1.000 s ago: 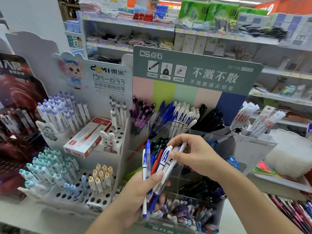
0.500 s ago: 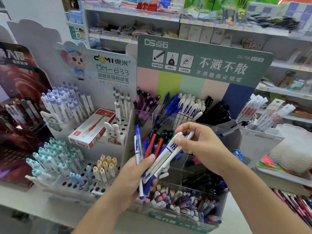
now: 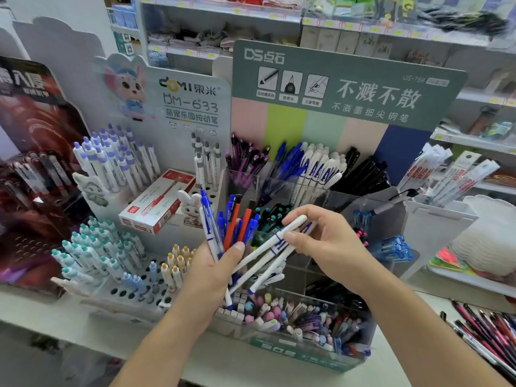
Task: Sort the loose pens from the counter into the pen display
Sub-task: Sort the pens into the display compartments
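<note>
Head view, largest first: clear acrylic pen display with a green header card (image 3: 346, 88), filling the centre and upper right of the frame, back row split into compartments of purple, blue, white and black pens. White capped pens with blue lettering (image 3: 321, 170) standing in the back row, just above the hands, between the blue and the black batches. Probably the right home for what is being pulled now.

Left hand (image 3: 212, 272), lower centre, palm up and wrist tilted back, forearm rising from the bottom edge; fingers and thumb clamped round a fanned bundle of loose blue, orange and white pens (image 3: 237, 227), thumb pressed across the front of the barrels. Right hand (image 3: 326, 244), centre right, forearm coming in from the lower right corner, knuckles up, wrist bent slightly down; thumb and fingertips pinched on the upper end of a long white pen with a blue band (image 3: 282, 238), which lies slanted down to the left, lower end tucked among the bundle. Second white pen just beside it, touching; cannot tell whether caught in the same pinch.

To do the step well:
- Keep the left thumb firm, so the fan does not spill into the front tray of small erasers and caps (image 3: 293, 314) below.
- Draw the white pen out along its own length, up and to the right, not sideways across the others.
- Match it by lettering to the white batch before dropping it in, cap upward like its neighbours.
</note>
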